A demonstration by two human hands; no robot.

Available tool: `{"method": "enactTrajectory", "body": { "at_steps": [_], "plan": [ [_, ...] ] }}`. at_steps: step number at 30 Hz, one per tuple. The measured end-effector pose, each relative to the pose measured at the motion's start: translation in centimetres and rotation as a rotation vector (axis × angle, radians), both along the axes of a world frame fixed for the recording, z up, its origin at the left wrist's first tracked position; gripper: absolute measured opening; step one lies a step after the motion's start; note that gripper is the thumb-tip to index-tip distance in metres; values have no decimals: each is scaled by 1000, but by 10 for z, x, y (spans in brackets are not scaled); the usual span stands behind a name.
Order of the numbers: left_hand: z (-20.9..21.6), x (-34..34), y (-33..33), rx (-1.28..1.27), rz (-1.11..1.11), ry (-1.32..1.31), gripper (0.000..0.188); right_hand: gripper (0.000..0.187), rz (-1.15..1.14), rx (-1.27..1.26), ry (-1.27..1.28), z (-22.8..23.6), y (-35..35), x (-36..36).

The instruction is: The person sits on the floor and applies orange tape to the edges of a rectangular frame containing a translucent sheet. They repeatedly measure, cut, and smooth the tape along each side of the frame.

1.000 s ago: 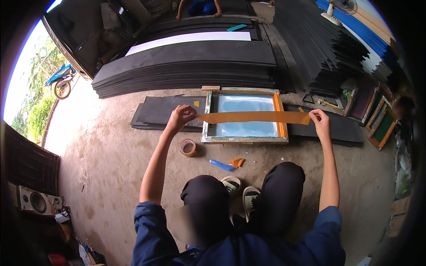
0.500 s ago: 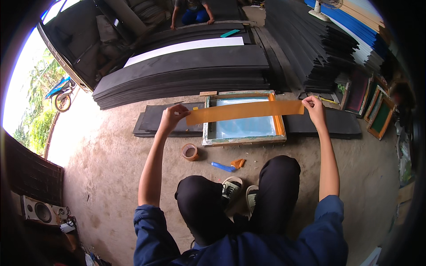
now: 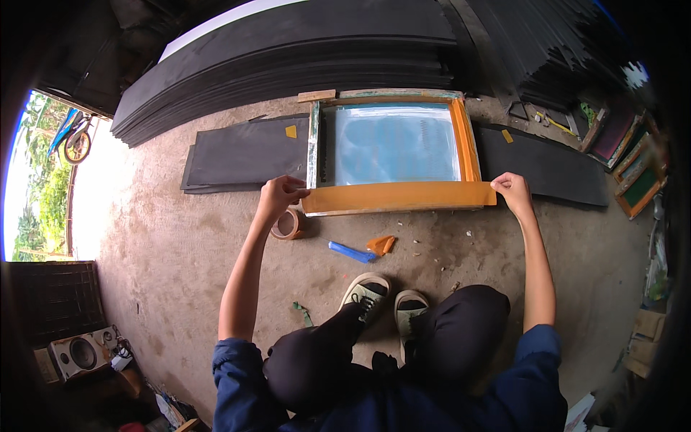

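Note:
A strip of brown packing tape (image 3: pixel 399 196) is stretched between my two hands, over the near side of a wooden screen-printing frame (image 3: pixel 313 147). My left hand (image 3: pixel 279 198) pinches the strip's left end, and my right hand (image 3: pixel 512 191) pinches its right end. Blue-tinted mesh (image 3: pixel 392 144) fills the frame, and similar tape covers its right inner side. Whether the strip touches the near rail, I cannot tell. Just below my left hand sits a roll of brown tape (image 3: pixel 287 225).
A blue cutter-like tool (image 3: pixel 350 251) and crumpled brown tape (image 3: pixel 381 245) lie on the concrete floor (image 3: pixel 180 288). Dark flat sheets (image 3: pixel 248 155) extend beside the frame. Behind it rises a stack of black sheets (image 3: pixel 288 65). More frames (image 3: pixel 637 191) lean at the right.
The tape strip, held at both ends, has moved from over the frame's middle to its near side. My view has tilted lower, and the person at the back is out of sight.

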State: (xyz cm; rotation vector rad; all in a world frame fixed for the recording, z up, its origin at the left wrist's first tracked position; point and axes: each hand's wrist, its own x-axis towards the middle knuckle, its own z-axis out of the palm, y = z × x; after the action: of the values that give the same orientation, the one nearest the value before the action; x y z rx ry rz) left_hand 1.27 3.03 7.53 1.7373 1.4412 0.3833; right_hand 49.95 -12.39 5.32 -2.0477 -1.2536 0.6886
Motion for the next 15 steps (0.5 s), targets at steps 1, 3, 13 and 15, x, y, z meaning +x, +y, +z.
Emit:
{"method": "enactTrajectory", "body": {
  "at_steps": [1,3,13,15],
  "plan": [
    [-11,2,1,-70,38,5,22,14,-4,-31,-3,-13,1,-1],
    [-26,2,-4,-40,-2,117,21,14,-4,-82,17,-31,-2,-9],
    [-56,3,-26,0,21,223,17,8,-79,-161,-171,-50,-20,-36],
    [-54,12,-16,-84,118,151,15,8,-65,-190,-210,-52,-10,-38]
  ]
}}
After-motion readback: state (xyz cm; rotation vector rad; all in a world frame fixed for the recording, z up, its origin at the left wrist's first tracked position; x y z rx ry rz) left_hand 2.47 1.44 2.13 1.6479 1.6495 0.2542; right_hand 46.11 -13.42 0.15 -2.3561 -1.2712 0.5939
